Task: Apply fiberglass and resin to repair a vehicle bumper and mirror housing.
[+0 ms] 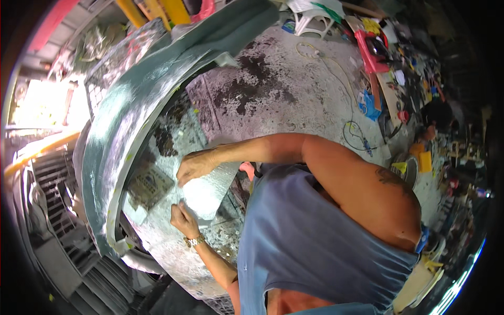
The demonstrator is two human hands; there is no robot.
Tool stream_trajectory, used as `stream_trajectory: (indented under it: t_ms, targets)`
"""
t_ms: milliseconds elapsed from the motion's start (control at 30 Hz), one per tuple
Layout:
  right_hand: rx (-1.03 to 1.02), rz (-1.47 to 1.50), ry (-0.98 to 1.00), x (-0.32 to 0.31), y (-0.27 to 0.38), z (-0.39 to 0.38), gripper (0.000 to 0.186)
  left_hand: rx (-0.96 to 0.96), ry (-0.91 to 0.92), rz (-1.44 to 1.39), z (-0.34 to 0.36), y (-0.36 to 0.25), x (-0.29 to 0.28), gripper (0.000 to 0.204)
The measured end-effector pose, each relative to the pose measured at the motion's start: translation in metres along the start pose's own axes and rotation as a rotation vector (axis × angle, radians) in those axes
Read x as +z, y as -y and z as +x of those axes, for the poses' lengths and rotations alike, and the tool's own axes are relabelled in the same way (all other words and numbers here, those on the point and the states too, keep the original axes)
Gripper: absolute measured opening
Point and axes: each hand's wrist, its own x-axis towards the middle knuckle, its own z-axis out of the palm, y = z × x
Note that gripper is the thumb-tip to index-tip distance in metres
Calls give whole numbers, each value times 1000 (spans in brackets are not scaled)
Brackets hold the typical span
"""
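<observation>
A whitish, shiny sheet, perhaps fibre matting, lies in front of my body, brightly lit in its middle. My right hand reaches across from above, its fingers curled and pinched at the sheet's upper left edge. Lower down, my left hand, with a metal-band watch at the wrist, is closed beside the sheet's lower left side. Its fingertips are too bright and small to tell surely what they hold. A long, curved grey-green panel, like a vehicle bumper, arches around the left of both hands.
A flat printed piece lies between hands and panel. The stained floor bears a thin cable. A white plastic stool stands at the back. Tools and clutter, with a blue bag, line the right. Slatted metalwork is at left.
</observation>
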Motion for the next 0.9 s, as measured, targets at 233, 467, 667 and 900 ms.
stream_trajectory:
  t_ms: [233, 467, 667, 900]
  targets:
    - [268, -298, -788, -92, -54, -135, 27, -119, -218, 74, -26, -19, -11, 40]
    - [383, -404, -836, -115, -5, -191, 27, -240, 30, 260, -46, -6, -8, 49]
    - [146, -71, -684, -36, 34, -86, 38, -373, -71, -792, -7, -101, 74, 56]
    - [196, 322, -414, 7, 43, -13, 23, -675, -514, -932, 7, -107, 25, 27]
